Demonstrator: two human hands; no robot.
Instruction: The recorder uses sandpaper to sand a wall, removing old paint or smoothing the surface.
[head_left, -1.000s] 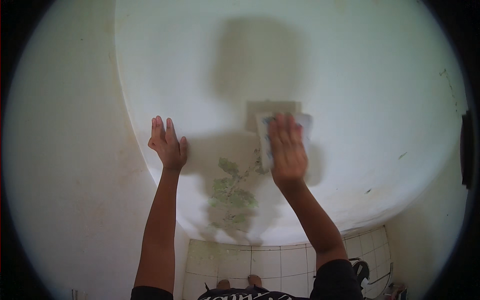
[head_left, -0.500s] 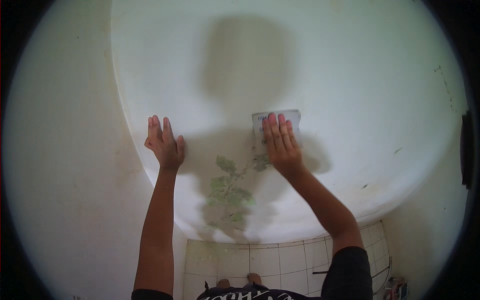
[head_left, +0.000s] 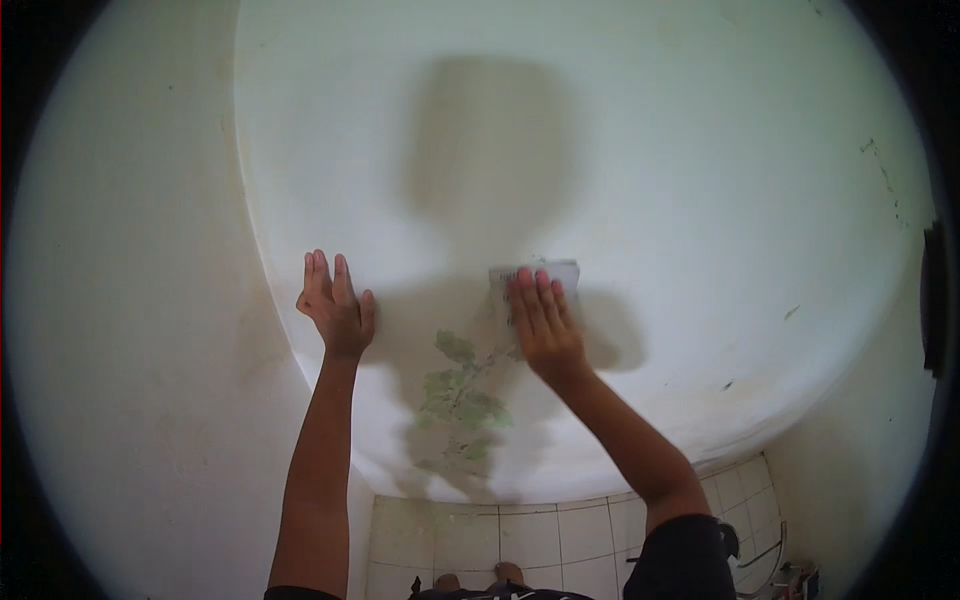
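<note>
Head view: right hand [head_left: 545,325] flat, fingers together, pressing a pale rectangular pad [head_left: 540,275] (sandpaper or sponge, can't tell which) against the white wall [head_left: 650,150]. Only the pad's top edge shows above the fingertips.

Change: over the last second the pad and right hand have slid left and slightly up the wall, toward the greenish peeling patch [head_left: 460,400]. The pad now sits just up-right of the patch's upper edge. Looks like a rubbing stroke working along that damaged area; the patch itself looks unchanged.

Left hand [head_left: 335,310] open, fingers straight up, holding nothing, palm braced on the wall at the corner where it meets the left side wall [head_left: 130,300]. Same spot as before.

Tiled floor [head_left: 530,530] at the bottom edge, feet just visible.

Containers: none clearly in view. Some clutter at the floor's lower right corner, too small to tell.
</note>
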